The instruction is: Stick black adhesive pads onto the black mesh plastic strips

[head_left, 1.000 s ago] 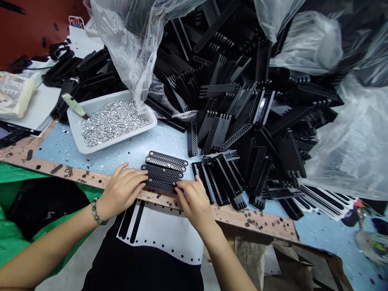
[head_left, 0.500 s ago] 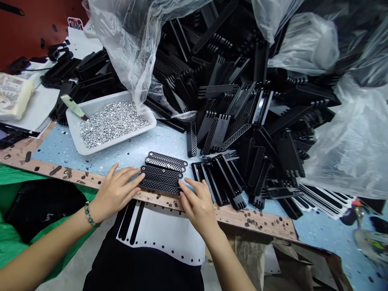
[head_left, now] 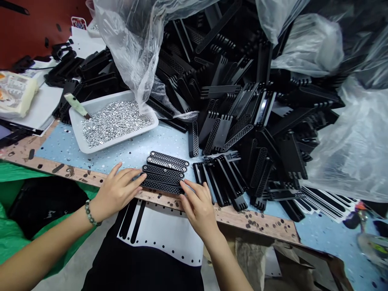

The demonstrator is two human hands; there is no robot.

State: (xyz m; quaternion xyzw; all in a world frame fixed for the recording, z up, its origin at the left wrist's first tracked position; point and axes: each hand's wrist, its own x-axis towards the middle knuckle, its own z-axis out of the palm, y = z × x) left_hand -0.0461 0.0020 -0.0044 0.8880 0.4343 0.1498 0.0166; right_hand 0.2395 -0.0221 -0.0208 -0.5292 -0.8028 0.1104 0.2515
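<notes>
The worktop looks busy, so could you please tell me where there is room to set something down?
The blue mat looks mostly bare between the tray, the strips and the black pile, and again below the striped sheets, though both patches look speckled. It is crowded over the black pile, and where the left hand and right hand flank the strips.

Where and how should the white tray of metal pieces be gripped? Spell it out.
Grip the white tray by the rim at its two short ends, probably best from the near side, over the blue mat. It is long and open, with loose metal pieces, so keep it level. A plastic bag hangs at the far right corner; a handled tool crosses the far left rim.
</notes>
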